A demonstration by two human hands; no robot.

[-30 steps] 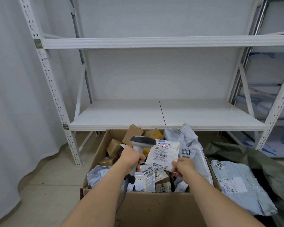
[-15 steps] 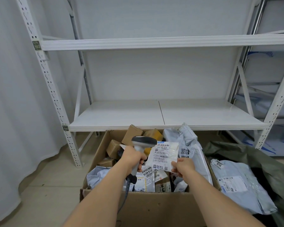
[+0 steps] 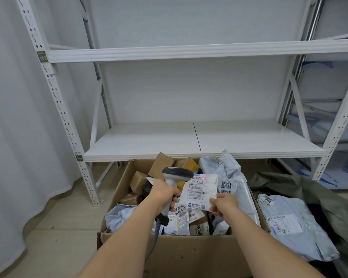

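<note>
My left hand (image 3: pixel 162 194) grips the handle of a grey and black barcode scanner (image 3: pixel 176 174), whose head points right at a small white parcel (image 3: pixel 199 192). My right hand (image 3: pixel 225 203) pinches that parcel by its lower right corner and holds it upright above the box, label toward me. A red scan light shows on the barcode at the label's top. Both hands hover over an open cardboard box (image 3: pixel 169 255) filled with several small brown cartons and grey mailer bags.
A white metal shelf rack (image 3: pixel 189 145) stands behind the box, its boards bare. A white curtain (image 3: pixel 18 117) hangs at the left. Right of the box lie a grey mailer bag (image 3: pixel 289 223) and a dark green sack (image 3: pixel 319 193). A second rack stands at far right.
Both hands keep their hold on the scanner and the parcel. A red scan light now shows on the label's barcode; the view has barely shifted.
</note>
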